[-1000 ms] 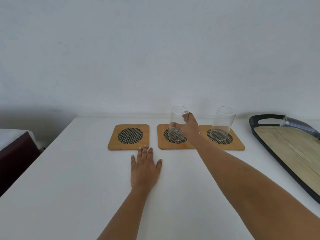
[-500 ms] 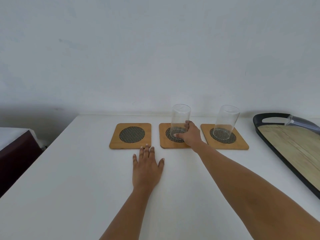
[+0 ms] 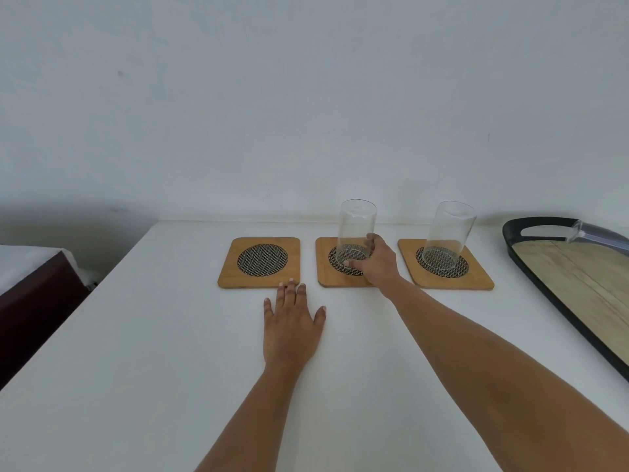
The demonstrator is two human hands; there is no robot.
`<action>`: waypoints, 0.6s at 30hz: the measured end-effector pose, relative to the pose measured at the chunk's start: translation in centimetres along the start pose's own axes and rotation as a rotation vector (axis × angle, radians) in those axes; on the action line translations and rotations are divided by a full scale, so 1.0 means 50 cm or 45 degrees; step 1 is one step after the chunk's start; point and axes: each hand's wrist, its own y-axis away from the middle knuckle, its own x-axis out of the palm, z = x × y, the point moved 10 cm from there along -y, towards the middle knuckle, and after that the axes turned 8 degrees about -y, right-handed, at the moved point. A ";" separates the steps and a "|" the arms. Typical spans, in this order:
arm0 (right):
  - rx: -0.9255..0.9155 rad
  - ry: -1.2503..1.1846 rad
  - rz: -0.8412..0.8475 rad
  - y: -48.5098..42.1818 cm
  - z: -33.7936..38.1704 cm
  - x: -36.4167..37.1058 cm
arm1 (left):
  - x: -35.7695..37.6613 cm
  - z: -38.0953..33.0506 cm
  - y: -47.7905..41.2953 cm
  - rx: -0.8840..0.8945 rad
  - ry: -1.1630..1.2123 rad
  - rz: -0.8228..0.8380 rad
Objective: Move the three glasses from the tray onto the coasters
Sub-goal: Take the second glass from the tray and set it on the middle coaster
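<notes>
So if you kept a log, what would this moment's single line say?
right hand grips glass on middle coaster | left hand flat on table | right coaster filled | left coaster empty | third glass on tray

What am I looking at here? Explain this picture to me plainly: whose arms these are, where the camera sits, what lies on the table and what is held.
There is no machine: these are a person's two bare arms, filmed by a wide-angle camera worn on their head, looking forward and down.

On the white table lie three square wooden coasters. The left coaster is bare. The middle coaster carries a clear glass, gripped near its base by the right hand. The right coaster holds a second glass, untouched. The left hand lies flat on the table, holding nothing.

At far right is a black-rimmed tray with a third glass on it, seemingly lying on its side.
</notes>
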 end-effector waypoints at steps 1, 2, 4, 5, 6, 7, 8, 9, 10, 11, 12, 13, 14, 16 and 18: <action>0.009 0.013 0.004 0.002 -0.004 0.000 | 0.000 0.000 0.000 0.000 0.001 -0.002; 0.015 0.022 0.005 0.005 -0.006 -0.002 | 0.000 0.000 0.000 0.001 0.002 -0.003; 0.018 0.036 0.001 0.013 -0.011 -0.006 | 0.000 -0.001 -0.001 0.002 0.001 -0.010; 0.012 0.052 0.002 0.017 -0.012 -0.008 | 0.000 -0.001 -0.001 0.002 0.000 -0.011; 0.005 0.065 0.005 0.022 -0.013 -0.010 | 0.000 -0.001 0.000 0.001 0.000 -0.012; 0.000 0.072 0.008 0.028 -0.014 -0.012 | 0.000 -0.001 0.000 0.001 -0.001 -0.010; -0.005 0.073 0.013 0.035 -0.015 -0.014 | 0.000 -0.001 0.001 0.002 -0.001 -0.005; -0.008 0.065 0.016 0.043 -0.017 -0.016 | -0.001 -0.002 0.002 0.002 -0.003 0.001; -0.012 0.049 0.017 0.051 -0.018 -0.019 | -0.001 -0.003 0.003 0.003 -0.006 0.008; -0.016 0.030 0.020 0.060 -0.019 -0.022 | -0.002 -0.004 0.004 0.004 -0.010 0.014; -0.026 0.023 0.026 0.070 -0.019 -0.025 | -0.002 -0.004 0.007 0.004 -0.011 0.018; -0.038 0.024 0.033 0.078 -0.019 -0.028 | -0.003 -0.006 0.009 0.007 -0.011 0.020; -0.049 0.036 0.043 0.087 -0.022 -0.032 | -0.004 -0.007 0.012 0.011 -0.013 0.026; -0.076 0.094 0.062 0.106 -0.027 -0.042 | -0.001 -0.014 0.021 0.017 -0.027 0.057; -0.123 0.172 0.086 0.127 -0.030 -0.056 | 0.003 -0.027 0.034 0.017 -0.044 0.092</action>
